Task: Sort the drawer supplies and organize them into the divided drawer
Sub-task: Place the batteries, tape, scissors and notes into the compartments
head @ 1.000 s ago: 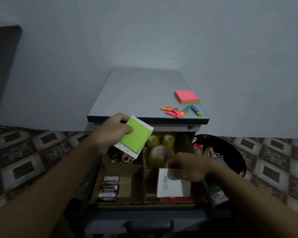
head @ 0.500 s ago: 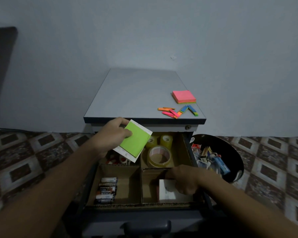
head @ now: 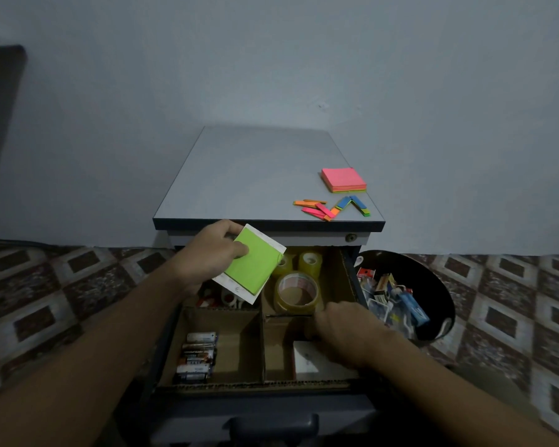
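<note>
In the open drawer (head: 239,387) under the front edge of the cabinet top (head: 246,182), cardboard dividers make four compartments. Front-left compartment: batteries (head: 196,356) lying stacked against its left wall. Front-right: a white packet (head: 305,361) lying flat, with the right hand (head: 346,330) on its far right part, knuckles up and fingers bent down out of sight; cannot tell if it grips the packet or only presses on it. Back-right: a big tape roll (head: 296,291) lying flat and two small tape rolls (head: 310,262) upright behind it. Back-left: small red-and-white items (head: 226,298), too dark to identify. The left hand (head: 207,256) holds a green sticky pad (head: 254,264) on a white backing, thumb on its green face and fingers curled behind, tilted in the air over the back-left compartment, just below the cabinet's front edge. Near the right edge of the cabinet top sits a pink sticky pad (head: 343,179), with loose coloured flag strips (head: 329,208) in front of it near the front-right corner. On the floor just right of the drawer is a black bin (head: 433,285) holding mixed supplies (head: 394,298).
</note>
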A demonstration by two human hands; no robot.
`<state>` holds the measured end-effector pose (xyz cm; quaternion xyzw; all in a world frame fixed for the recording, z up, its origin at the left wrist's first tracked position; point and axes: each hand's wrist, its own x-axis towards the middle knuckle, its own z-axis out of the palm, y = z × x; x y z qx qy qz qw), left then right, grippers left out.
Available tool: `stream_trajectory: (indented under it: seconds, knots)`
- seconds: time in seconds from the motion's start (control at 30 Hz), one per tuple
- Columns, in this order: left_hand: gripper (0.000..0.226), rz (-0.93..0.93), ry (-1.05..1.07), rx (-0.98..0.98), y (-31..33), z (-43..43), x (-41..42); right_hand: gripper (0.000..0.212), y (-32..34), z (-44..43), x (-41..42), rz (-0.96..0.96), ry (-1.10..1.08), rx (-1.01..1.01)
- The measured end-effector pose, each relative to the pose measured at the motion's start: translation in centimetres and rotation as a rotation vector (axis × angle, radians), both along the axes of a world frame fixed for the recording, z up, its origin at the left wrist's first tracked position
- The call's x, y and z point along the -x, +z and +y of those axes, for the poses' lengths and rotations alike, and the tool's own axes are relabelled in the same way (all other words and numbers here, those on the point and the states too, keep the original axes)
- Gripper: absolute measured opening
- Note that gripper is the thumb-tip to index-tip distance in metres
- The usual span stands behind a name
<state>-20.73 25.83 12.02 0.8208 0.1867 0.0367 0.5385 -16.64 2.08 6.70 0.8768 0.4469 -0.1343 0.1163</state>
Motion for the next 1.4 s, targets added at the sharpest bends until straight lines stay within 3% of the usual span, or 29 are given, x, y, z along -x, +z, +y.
stream_trajectory:
  seconds: [0.13,0.3,0.47,0.63,0.7,0.8,1.03,1.2,1.4]
  knots:
    - [0.019,-0.002,0.001,0.03,-0.3,0.0,-0.2,0.033,0.1,0.2,-0.3,0.41,-0.033,-0.151]
    - [0.017,0.012,0.001,0.031,-0.7,0.1,-0.4,0.046,-0.5,1.0,-0.1,0.473,0.006,0.001]
    - [0.017,0.027,-0.013,0.019,-0.9,0.3,-0.4,0.045,-0.6,1.1,-0.1,0.476,0.018,0.035]
    - [0.016,0.026,-0.048,0.013,-0.9,-0.1,-0.3,0.049,0.6,0.2,-1.5,0.668,-0.105,-0.085]
    - [0.016,0.031,-0.079,0.003,-0.9,-0.4,-0.4,0.038,1.8,-0.7,-2.5,0.729,-0.159,-0.141]
    - [0.019,0.05,-0.154,-0.015,-1.0,-1.2,-0.4,0.023,3.9,-2.2,-3.7,0.714,-0.253,-0.246]
    - [0.023,0.106,-0.396,-0.032,-1.8,-5.1,-0.7,0.018,6.0,-3.5,-5.4,0.51,-0.444,-0.614]
    - [0.024,0.13,-0.565,-0.05,-2.7,-8.4,-0.9,0.017,6.0,-3.4,-5.5,0.468,-0.456,-0.692]
    - [0.03,0.163,-0.723,-0.207,-5.0,-11.4,-1.2,0.018,5.7,-3.7,-5.6,0.447,-0.47,-0.72]
